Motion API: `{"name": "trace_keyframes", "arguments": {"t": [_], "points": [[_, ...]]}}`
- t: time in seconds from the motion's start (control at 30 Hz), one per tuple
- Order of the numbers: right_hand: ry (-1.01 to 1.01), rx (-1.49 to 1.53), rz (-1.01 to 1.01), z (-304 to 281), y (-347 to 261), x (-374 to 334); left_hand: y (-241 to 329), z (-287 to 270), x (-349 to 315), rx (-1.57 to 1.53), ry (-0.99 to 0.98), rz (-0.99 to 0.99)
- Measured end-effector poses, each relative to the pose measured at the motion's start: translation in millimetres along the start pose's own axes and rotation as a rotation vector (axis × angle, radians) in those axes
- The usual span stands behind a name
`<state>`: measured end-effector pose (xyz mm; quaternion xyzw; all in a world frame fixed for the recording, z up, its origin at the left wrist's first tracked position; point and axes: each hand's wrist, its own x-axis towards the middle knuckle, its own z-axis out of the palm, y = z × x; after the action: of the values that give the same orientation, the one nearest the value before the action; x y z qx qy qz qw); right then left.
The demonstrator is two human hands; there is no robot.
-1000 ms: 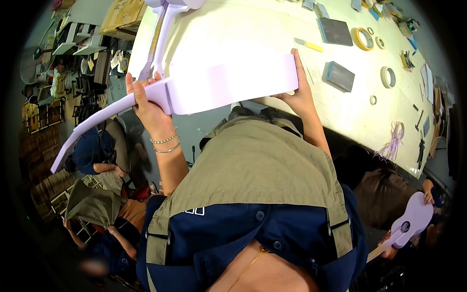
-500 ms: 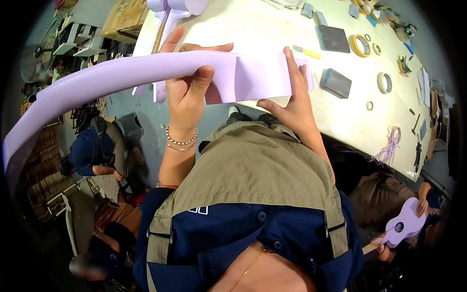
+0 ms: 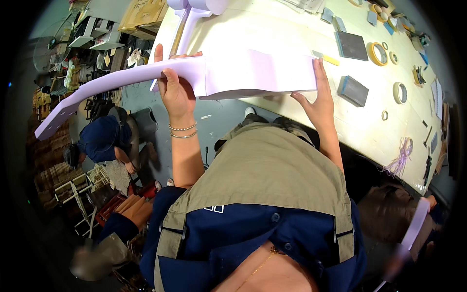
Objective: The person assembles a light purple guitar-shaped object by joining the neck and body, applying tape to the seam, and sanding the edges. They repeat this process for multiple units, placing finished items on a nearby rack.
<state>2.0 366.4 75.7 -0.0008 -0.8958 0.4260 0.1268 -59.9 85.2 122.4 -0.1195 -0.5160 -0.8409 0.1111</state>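
A lilac ukulele is held up edge-on in front of me, its side facing me and its neck reaching out to the left. My left hand is closed round the neck close to the body, thumb on the near side. With fingers and thumb spread, my right hand braces the rounded tail end of the body. At the table's far left edge, beyond my left hand, more lilac ukuleles lie together.
The pale worktable carries grey sanding blocks, tape rolls and a bundle of lilac strips. A seated person is at the left. Another person at the lower right holds a lilac ukulele. Cardboard boxes stand behind left.
The ukulele has turned in my hands, its neck end swinging farther away and more of its body side showing. My right hand has shifted right along with the tail end.
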Motion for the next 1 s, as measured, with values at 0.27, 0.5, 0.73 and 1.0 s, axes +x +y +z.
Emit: {"name": "trace_keyframes", "arguments": {"t": [0.27, 0.5, 0.73, 1.0], "points": [[-0.011, 0.676, 0.289, 25.7, 44.0, -7.9, 3.2, -8.8, -5.3, -0.005, 0.028, 0.01], [-0.187, 0.964, 0.537, 74.6, 97.6, -33.9, -2.7, -21.4, -7.9, 0.069, 0.236, -0.037], [-0.111, 0.952, 0.368, 33.2, 32.1, -17.7, 9.7, -63.4, -16.8, 0.043, 0.515, -0.367], [-0.171, 1.03, 0.36, 30.7, 16.4, -17.6, 10.3, -89.7, -33.3, 0.052, 0.487, -0.373]]}}
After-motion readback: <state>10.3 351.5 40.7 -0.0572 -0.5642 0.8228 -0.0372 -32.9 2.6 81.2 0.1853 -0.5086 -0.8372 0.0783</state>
